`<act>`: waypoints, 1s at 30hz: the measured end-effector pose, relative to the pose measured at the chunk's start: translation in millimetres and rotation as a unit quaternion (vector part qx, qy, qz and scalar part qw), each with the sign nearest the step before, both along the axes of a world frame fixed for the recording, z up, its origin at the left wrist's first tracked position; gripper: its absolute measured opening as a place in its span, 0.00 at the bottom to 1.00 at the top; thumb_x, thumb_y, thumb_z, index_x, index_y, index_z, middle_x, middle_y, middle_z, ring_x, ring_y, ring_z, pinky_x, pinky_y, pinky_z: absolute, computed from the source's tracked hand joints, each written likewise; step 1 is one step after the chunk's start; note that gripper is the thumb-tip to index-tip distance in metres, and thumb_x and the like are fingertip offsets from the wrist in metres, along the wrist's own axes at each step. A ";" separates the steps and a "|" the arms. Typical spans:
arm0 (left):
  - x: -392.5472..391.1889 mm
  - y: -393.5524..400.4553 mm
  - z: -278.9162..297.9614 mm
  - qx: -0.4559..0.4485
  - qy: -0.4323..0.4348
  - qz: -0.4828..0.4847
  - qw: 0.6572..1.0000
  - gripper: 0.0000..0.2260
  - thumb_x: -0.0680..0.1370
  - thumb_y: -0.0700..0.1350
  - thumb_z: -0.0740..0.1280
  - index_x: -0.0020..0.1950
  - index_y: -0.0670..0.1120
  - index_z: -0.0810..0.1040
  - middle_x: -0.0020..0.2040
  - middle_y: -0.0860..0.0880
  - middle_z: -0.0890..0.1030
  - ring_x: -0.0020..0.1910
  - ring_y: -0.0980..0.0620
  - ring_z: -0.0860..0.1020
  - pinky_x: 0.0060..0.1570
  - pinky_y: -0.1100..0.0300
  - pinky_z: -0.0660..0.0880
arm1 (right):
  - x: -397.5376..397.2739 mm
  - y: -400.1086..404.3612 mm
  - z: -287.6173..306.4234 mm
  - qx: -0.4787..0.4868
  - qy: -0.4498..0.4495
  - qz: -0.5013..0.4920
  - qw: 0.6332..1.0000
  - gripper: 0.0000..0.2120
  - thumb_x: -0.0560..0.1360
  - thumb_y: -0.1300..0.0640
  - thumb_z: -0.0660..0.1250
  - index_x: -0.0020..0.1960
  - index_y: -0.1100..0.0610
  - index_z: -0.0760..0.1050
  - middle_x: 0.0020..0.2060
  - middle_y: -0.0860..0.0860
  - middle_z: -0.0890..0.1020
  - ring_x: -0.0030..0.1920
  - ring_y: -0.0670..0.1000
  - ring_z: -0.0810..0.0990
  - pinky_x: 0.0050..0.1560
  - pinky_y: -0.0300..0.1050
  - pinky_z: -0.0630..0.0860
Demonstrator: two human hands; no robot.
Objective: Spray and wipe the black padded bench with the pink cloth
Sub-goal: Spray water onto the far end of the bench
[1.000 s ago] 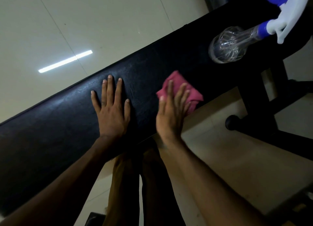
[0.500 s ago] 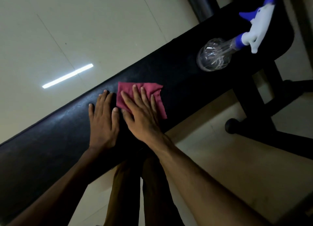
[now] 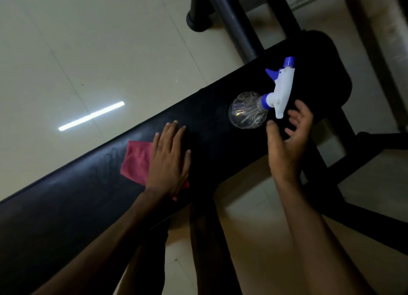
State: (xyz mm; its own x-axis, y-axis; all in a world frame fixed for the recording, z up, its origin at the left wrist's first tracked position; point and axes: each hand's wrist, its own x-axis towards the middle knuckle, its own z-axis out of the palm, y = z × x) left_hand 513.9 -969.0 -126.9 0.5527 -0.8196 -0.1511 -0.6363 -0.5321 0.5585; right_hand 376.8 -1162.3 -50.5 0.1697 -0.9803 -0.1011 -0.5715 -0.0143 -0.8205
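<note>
The right hand (image 3: 287,137) holds nothing: its fingers are spread and loosely curved, palm turned toward the spray bottle (image 3: 262,100), which lies on its side just beyond the fingertips, apart from them. The clear, rounded plastic body points away from the hand's thumb side, and the white trigger head with its blue nozzle and collar sits nearest the fingers. Well to the other side of the bottle, the left hand (image 3: 170,160) lies flat with straight fingers, pressing the pink cloth (image 3: 135,160) onto the black padded bench (image 3: 66,206). The cloth is a soft, matte, roughly square piece, partly hidden under the palm.

Outward from both hands, the bench top is smooth and faintly glossy, like vinyl, with rounded edges and thin streaks near the cloth that may be moisture or wear; I cannot tell which. Below it stand black metal frame legs on pale glossy floor tiles (image 3: 88,51).

Judging by the reaching hand, another round of spraying seems about to begin, with wiping of the remaining surface left.
</note>
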 end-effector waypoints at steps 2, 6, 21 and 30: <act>-4.3 -24.2 -11.4 0.029 -0.019 -0.013 0.999 0.27 0.83 0.52 0.52 0.79 0.40 0.61 0.81 0.41 0.59 0.81 0.45 0.53 0.80 0.48 0.45 | 6.5 -18.2 -5.5 -0.017 -0.018 0.081 0.996 0.35 0.72 0.57 0.72 0.76 0.57 0.63 0.69 0.55 0.74 0.69 0.51 0.74 0.70 0.54 0.71; -8.7 -48.5 -31.9 0.098 -0.049 -0.045 0.993 0.31 0.83 0.57 0.47 0.81 0.40 0.53 0.82 0.42 0.51 0.81 0.45 0.47 0.79 0.46 0.43 | 34.1 -46.7 -8.5 -0.103 -0.046 0.200 0.973 0.39 0.71 0.54 0.75 0.76 0.64 0.62 0.69 0.57 0.74 0.68 0.53 0.75 0.69 0.53 0.73; -17.2 -52.8 -32.8 0.139 -0.054 -0.021 0.989 0.32 0.82 0.56 0.49 0.82 0.41 0.52 0.82 0.42 0.51 0.81 0.45 0.48 0.80 0.45 0.44 | -11.9 -8.7 -7.7 0.195 -0.039 0.218 0.955 0.11 0.69 0.48 0.62 0.45 0.51 0.80 0.29 0.43 0.78 0.30 0.45 0.77 0.35 0.42 0.72; -24.1 -60.2 -31.0 0.156 -0.050 0.002 0.987 0.31 0.82 0.55 0.49 0.82 0.40 0.50 0.82 0.41 0.49 0.82 0.45 0.47 0.79 0.41 0.45 | -56.9 3.1 -12.9 0.258 0.052 0.156 0.952 0.13 0.71 0.53 0.65 0.30 0.51 0.67 0.23 0.46 0.69 0.26 0.49 0.70 0.29 0.45 0.68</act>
State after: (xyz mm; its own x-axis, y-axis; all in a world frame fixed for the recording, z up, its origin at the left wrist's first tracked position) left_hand 489.8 -1029.2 -157.9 0.5806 -0.7402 -0.3391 -0.6781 -0.6702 0.3017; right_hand 319.9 -1159.2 -63.4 0.4073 -0.6989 -0.5880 -0.6846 0.1925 -0.7030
